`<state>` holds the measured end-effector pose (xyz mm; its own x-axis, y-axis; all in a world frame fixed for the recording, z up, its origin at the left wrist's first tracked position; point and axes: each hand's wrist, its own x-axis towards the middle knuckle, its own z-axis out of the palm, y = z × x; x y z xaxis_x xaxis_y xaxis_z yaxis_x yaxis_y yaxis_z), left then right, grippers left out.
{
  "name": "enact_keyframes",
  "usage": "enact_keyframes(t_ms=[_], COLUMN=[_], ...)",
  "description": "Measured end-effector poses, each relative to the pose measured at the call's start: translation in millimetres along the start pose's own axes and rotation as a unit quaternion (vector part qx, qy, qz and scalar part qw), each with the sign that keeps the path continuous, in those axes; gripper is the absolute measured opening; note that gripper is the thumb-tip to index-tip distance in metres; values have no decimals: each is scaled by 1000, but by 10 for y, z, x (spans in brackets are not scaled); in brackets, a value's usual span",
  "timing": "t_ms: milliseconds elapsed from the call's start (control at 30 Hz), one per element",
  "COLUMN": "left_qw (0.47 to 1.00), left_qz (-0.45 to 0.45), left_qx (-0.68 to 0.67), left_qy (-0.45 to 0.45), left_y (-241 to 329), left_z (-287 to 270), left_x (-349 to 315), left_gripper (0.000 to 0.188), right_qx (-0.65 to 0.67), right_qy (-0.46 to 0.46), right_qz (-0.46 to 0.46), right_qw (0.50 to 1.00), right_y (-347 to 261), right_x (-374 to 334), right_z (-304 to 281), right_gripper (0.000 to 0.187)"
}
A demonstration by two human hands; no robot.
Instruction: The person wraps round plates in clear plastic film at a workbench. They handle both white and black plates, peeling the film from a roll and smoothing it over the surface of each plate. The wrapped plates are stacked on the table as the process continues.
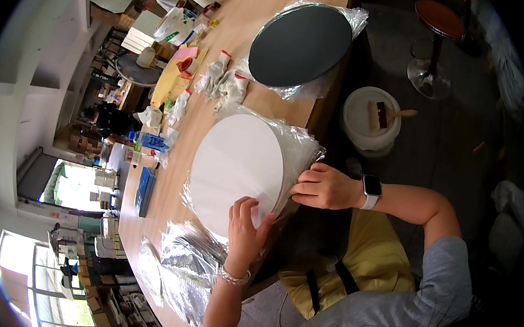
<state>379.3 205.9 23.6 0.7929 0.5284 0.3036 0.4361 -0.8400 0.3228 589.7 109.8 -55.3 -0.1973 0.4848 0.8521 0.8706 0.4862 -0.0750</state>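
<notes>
A round white disc lies near the table's front edge, in or on clear plastic wrap that sticks out crinkled around its rim. My left hand rests on the disc's near part, thumb apart from the bent fingers, with thin plastic beside them. At the disc's right side my right hand, a watch on its wrist, is closed on the edge of the plastic wrap; its fingertips are partly hidden. Farther off lies a round dark disc on similar clear plastic.
Silvery plastic bags lie at the near left of the table. White work gloves, a blue box and a water bottle sit farther off. A brush lies on a white bucket beside a red stool.
</notes>
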Motion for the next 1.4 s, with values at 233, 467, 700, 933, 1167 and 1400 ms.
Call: enact_keyframes(t_ms=[233, 467, 700, 933, 1167, 1400], left_qw=[999, 975, 997, 992, 995, 993], left_qz=[-36, 134, 17, -41, -24, -9], left_qx=[-18, 176, 17, -41, -10, 1], left_qy=[-14, -30, -73, -115, -95, -116], left_y=[-130, -177, -204, -151, -41, -75], left_z=[146, 39, 37, -61, -66, -111], left_x=[13, 69, 189, 268, 288, 293], left_gripper=[12, 24, 36, 35, 34, 28], right_qx=[13, 27, 38, 59, 70, 72], right_qy=[-23, -59, -39, -37, -34, -39], right_qz=[23, 81, 77, 86, 86, 85], right_qw=[999, 995, 996, 994, 993, 993], right_y=[-25, -72, -79, -75, -57, -55], right_x=[-42, -30, -65, -113, -140, -137], right_z=[11, -11, -6, 34, 54, 43], right_gripper=[12, 15, 14, 19, 21, 22])
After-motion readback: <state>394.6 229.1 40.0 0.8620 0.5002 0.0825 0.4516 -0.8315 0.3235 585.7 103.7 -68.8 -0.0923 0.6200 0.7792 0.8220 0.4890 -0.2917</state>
